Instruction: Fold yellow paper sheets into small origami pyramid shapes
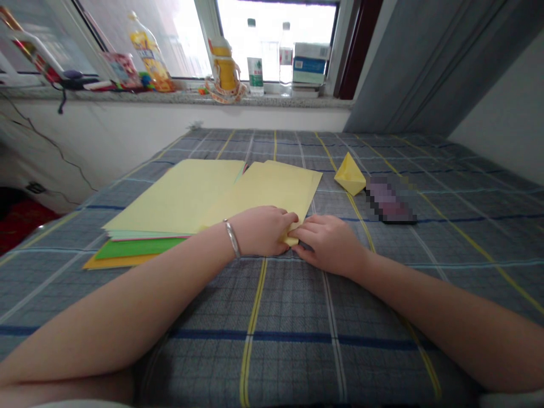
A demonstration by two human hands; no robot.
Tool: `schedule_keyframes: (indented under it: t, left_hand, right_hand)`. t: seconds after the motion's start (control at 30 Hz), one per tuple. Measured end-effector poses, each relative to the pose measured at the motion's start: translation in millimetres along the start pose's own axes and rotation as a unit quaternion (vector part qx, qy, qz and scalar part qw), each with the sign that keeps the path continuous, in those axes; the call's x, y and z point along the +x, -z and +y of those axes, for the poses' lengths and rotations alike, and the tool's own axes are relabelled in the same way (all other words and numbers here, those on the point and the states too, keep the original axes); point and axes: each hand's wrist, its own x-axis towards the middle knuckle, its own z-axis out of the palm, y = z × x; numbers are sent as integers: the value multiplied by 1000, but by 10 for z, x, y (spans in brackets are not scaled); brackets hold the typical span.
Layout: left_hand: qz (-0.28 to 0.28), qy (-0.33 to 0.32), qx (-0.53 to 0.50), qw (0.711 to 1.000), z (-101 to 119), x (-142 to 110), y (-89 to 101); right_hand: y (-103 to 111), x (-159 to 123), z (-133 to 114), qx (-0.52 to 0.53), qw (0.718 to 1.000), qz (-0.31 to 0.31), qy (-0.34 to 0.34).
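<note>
My left hand (264, 231), with a silver bangle on its wrist, is closed on a small folded piece of yellow paper (291, 241). From the right, my right hand (331, 241) pinches the same piece with its fingertips. Most of the folded paper is hidden by my fingers, so its shape cannot be made out. Just beyond my hands lie loose pale yellow sheets (272, 184), which overlap a stack of coloured paper (178, 192) on the left. Green and orange sheets show at the bottom of that stack. A folded yellow paper shape (350, 175) stands further back on the right.
A phone (390, 199), blurred out, lies right of the folded shape. Everything rests on a grey checked cloth (293, 328). Along the windowsill (187, 98) stand a yellow drink bottle (151, 54), a yellow cup (224, 68), clear bottles (255, 71) and boxes (309, 65). A grey curtain (416, 68) hangs at right.
</note>
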Motion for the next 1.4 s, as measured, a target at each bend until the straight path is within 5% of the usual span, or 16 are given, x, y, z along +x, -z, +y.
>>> schedule_keyframes:
  t: [0.5,0.67,0.93,1.1,1.4]
  left_hand:
    - [-2,-29,7,1000,-45,-11,-7]
    - [16,-33,4,999,-51,-44,-41]
    - [122,-59,38,990,91,-89,-55]
    - [102,-45,53,992,154,-103,-69]
    - [55,-35,13,998,59,-69,-157]
  right_hand:
    - [-21,16,-8,-60,997,0,38]
    - [-39,35,72,-39,999,18,-24]
    - [85,-82,271,-93,985,-6,-143]
    - [260,-174,348,-134,979,-81,-133]
    - [151,-136,214,-56,996,-74,4]
